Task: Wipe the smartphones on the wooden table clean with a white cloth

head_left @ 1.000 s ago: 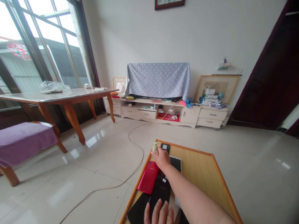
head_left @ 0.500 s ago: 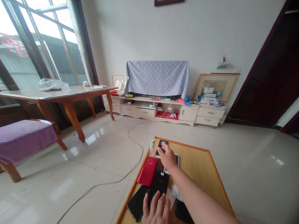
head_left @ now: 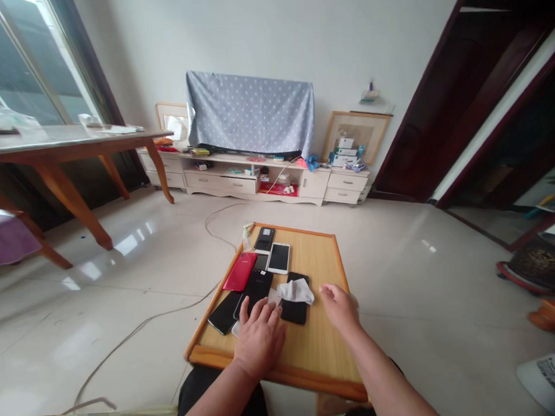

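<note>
Phones (head_left: 279, 258) already lie set out on the table (head_left: 314, 249); a cloth (head_left: 297, 291) rests unheld across one. Left hand (head_left: 260, 333): fingers spread. Right hand (head_left: 341, 307): fingers curled, grip unclear.

Worktop (head_left: 315, 256) before me: smooth pale wood. Red phone (head_left: 240, 272), glossy; black phone (head_left: 259, 286), smooth, dark sheen. Rag (head_left: 297, 291), matt crumpled cloth. Pump bottle (head_left: 247, 239) looks clear plastic to me. Floor (head_left: 402, 288) polished, reflective. Dotted cover (head_left: 251, 110), matt cloth.
</note>
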The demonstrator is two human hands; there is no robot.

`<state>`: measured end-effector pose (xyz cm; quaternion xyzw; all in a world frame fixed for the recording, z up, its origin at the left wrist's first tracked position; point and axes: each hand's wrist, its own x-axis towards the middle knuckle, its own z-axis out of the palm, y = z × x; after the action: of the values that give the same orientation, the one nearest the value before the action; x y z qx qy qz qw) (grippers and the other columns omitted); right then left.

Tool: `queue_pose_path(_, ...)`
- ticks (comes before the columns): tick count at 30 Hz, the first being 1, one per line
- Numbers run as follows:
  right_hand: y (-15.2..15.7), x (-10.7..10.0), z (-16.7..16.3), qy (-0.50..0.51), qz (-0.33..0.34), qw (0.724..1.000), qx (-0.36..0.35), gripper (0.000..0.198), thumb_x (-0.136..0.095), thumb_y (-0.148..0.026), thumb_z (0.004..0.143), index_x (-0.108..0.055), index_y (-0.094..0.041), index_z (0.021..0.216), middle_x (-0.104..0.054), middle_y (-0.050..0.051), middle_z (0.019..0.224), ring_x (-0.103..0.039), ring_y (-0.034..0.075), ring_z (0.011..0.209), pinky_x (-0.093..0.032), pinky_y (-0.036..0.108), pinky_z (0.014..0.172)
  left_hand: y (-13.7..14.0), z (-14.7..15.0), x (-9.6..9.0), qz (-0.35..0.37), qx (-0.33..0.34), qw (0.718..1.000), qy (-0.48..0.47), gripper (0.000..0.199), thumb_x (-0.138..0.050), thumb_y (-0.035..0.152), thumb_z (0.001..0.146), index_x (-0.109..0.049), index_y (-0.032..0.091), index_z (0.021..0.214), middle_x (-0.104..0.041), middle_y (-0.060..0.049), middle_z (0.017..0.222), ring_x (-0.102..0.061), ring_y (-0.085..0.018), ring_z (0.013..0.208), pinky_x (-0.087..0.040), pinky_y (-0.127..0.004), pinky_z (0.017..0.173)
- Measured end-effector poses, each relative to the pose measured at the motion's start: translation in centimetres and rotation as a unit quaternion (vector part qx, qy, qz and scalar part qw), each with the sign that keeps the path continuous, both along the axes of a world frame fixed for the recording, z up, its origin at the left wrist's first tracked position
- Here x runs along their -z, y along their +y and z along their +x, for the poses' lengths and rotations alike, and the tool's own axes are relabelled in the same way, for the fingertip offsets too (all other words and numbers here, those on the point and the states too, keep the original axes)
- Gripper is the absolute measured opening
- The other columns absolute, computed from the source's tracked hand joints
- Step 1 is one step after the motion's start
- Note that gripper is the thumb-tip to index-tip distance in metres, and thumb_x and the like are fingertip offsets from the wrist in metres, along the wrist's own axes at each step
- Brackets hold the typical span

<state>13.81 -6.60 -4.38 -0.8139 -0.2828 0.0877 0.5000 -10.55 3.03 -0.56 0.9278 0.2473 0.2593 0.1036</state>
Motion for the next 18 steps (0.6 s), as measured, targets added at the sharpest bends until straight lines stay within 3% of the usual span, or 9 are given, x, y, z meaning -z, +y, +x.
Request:
queue_pose_path(4, 0.0, -0.9, -1.5, 0.01, -0.006, 0.999, -0.039, 0.023, -0.075, -0.051, 0.068, -0.07, -0.029, 0.07, -0.068, 0.0, 0.074, -0.062, 0.021, 0.073, -0.043, 0.03, 0.066, -1.2, 0.9, -1.0, -0.012, 0.007, 1.0, 0.013, 0.027, -0.055, 0.032, 0.091, -0.065, 0.028, 0.116, -0.067, -0.004, 0.12, -0.052, -0.025, 0.125, -0.02, -0.051, 0.119)
queue_pose_path(7, 0.8, -1.8, -2.4, 0.046, 0.029, 0.997, -0.062, 0.018, -0.07, -0.045, 0.07, -0.065, -0.028, 0.065, -0.066, -0.002, 0.073, -0.059, 0.019, 0.07, -0.042, 0.028, 0.064, -1.9, 1.6, -1.7, -0.034, 0.011, 0.999, 0.009, 0.025, -0.056, 0.032, 0.09, -0.066, 0.028, 0.113, -0.067, -0.005, 0.115, -0.054, -0.024, 0.119, -0.028, -0.049, 0.115)
queue_pose_path(10, 1.1, -2.9, -2.9, 0.104, 0.089, 0.987, -0.081, 0.019, -0.063, -0.045, 0.075, -0.063, -0.026, 0.074, -0.066, -0.002, 0.076, -0.06, 0.019, 0.074, -0.044, 0.028, 0.064, -2.3, 2.0, -1.7, -0.127, 0.02, 0.99, -0.05, 0.024, -0.056, 0.033, 0.09, -0.066, 0.027, 0.111, -0.066, -0.006, 0.113, -0.057, -0.025, 0.111, -0.034, -0.05, 0.11)
queue_pose_path(12, 0.8, -3.6, -3.1, 0.151, 0.128, 0.975, -0.098, 0.022, -0.06, -0.047, 0.078, -0.061, -0.025, 0.08, -0.067, -0.001, 0.081, -0.061, 0.019, 0.076, -0.045, 0.027, 0.063, -2.3, 2.4, -1.3, -0.285, 0.018, 0.945, -0.159, 0.025, -0.06, 0.036, 0.088, -0.067, 0.027, 0.11, -0.065, -0.007, 0.115, -0.056, -0.026, 0.113, -0.035, -0.05, 0.11)
queue_pose_path(14, 0.4, -4.3, -3.3, 0.199, 0.158, 0.96, -0.12, 0.024, -0.06, -0.048, 0.078, -0.058, -0.024, 0.083, -0.067, 0.001, 0.083, -0.061, 0.019, 0.074, -0.045, 0.027, 0.058, -2.3, 3.0, -0.8, -0.446, 0.006, 0.855, -0.266, 0.031, -0.068, 0.039, 0.084, -0.066, 0.025, 0.112, -0.063, -0.008, 0.119, -0.053, -0.026, 0.12, -0.034, -0.047, 0.113)
queue_pose_path(16, -0.1, -5.0, -3.6, 0.239, 0.179, 0.944, -0.14, 0.026, -0.061, -0.049, 0.077, -0.056, -0.024, 0.085, -0.066, 0.001, 0.079, -0.061, 0.019, 0.071, -0.045, 0.027, 0.055, -2.2, 3.9, -0.7, -0.541, -0.01, 0.778, -0.32, 0.042, -0.073, 0.04, 0.08, -0.062, 0.025, 0.118, -0.06, -0.008, 0.126, -0.051, -0.026, 0.126, -0.034, -0.044, 0.114)
queue_pose_path(18, -0.5, -5.7, -4.0, 0.266, 0.194, 0.931, -0.158, 0.028, -0.062, -0.049, 0.077, -0.056, -0.024, 0.088, -0.065, 0.002, 0.077, -0.061, 0.019, 0.069, -0.046, 0.028, 0.054, -2.4, 4.8, -1.0, -0.592, -0.02, 0.734, -0.333, 0.051, -0.073, 0.041, 0.081, -0.056, 0.024, 0.126, -0.058, -0.009, 0.134, -0.051, -0.025, 0.13, -0.038, -0.042, 0.112)
